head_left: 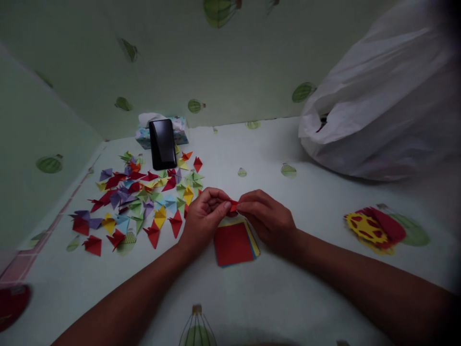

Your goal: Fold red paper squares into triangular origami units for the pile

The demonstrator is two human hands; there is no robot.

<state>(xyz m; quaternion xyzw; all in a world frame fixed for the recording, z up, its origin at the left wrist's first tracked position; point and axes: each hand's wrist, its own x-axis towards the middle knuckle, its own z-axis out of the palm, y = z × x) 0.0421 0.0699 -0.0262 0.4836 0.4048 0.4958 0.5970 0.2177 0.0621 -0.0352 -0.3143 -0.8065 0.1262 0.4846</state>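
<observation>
Tabletop (266, 178) bears a bulky white bag (382, 105) at right and a spread of folded papers (122, 196) at left. Between these, left hand (203, 218) and right hand (268, 216) meet near a stack of square sheets (233, 244). Smallest, a red piece (233, 205) sits pinched in both hands' fingertips; folding seems underway, and another crease would call for light, exact pressure.

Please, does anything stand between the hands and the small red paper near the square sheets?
Nothing visible does. The left hand and right hand both hold this red paper at their fingertips; the square sheets lie below, not between.
</observation>
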